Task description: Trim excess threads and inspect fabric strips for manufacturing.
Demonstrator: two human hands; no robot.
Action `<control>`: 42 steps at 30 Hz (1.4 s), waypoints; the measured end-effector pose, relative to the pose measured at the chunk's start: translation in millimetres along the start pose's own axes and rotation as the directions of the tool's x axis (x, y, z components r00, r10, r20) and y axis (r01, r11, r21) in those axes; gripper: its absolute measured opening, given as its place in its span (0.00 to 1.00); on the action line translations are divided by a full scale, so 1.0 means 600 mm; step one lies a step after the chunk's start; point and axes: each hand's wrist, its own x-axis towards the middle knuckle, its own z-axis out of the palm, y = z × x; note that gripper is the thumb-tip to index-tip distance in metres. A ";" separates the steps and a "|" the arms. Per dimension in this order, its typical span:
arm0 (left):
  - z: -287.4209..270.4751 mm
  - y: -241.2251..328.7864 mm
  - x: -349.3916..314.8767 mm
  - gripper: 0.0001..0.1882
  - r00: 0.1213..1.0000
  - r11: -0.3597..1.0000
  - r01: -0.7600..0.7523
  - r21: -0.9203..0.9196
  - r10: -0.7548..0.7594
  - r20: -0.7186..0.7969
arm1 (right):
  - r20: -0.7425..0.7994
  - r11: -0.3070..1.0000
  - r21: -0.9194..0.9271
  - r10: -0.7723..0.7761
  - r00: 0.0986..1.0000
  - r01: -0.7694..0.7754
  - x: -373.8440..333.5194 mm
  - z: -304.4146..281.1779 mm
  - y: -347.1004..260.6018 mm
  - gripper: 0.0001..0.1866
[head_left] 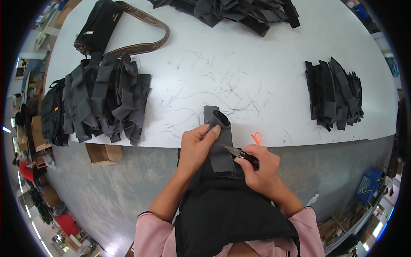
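Observation:
My left hand (pixel 195 147) pinches a dark grey fabric strip (pixel 222 160) between thumb and fingers. The strip's upper part curls over into a loop above the table's near edge, and its lower end hangs down in front of my black apron (pixel 231 207). In my right hand (pixel 264 171) is a pair of thread snips (pixel 249 158) with black handles and an orange cord loop (pixel 256 138). The pointed blades lie against the strip, just below my left thumb. Whether they touch a thread is too small to make out.
Loose thread ends (pixel 222 88) are scattered over the white table (pixel 269 64). Piles of dark strips lie at left (pixel 102 94), far side (pixel 231 10) and right (pixel 336 94). A black shoulder bag (pixel 97 28) sits far left, a backpack (pixel 55 113) near left. Below stands a cardboard box (pixel 103 153).

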 end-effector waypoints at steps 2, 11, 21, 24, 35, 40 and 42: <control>-0.007 0.007 0.005 0.15 0.998 0.988 0.037 -0.147 -0.029 0.058 | -0.061 0.993 0.114 0.039 0.997 -0.032 -0.009 0.001 0.009 0.13; -0.054 0.008 0.004 0.11 0.978 0.772 0.194 -0.605 -0.196 0.063 | 0.181 0.899 0.332 0.237 0.954 -0.286 -0.001 0.001 0.036 0.11; -0.334 0.221 0.021 0.21 0.838 0.490 -0.341 0.802 0.546 0.023 | 0.023 0.738 0.483 0.527 0.850 -0.471 0.027 -0.039 0.057 0.07; -0.415 0.165 0.018 0.11 0.816 -0.011 -0.008 1.000 0.578 0.013 | -0.226 0.979 0.050 0.206 0.952 -0.200 0.063 -0.094 0.094 0.07; -0.253 0.178 0.023 0.07 0.508 0.283 -0.298 0.912 0.855 -0.099 | -0.471 0.446 -0.614 0.455 0.756 -0.651 0.122 -0.324 0.299 0.30; -0.108 0.125 0.045 0.10 0.689 0.671 -0.634 0.386 0.716 -0.112 | -0.562 0.655 -0.513 0.233 0.793 -0.556 0.133 -0.290 0.223 0.29; -0.019 0.113 0.051 0.12 0.855 0.848 -0.518 0.113 0.517 0.043 | -0.490 0.828 -0.391 0.182 0.852 -0.401 0.118 -0.256 0.179 0.27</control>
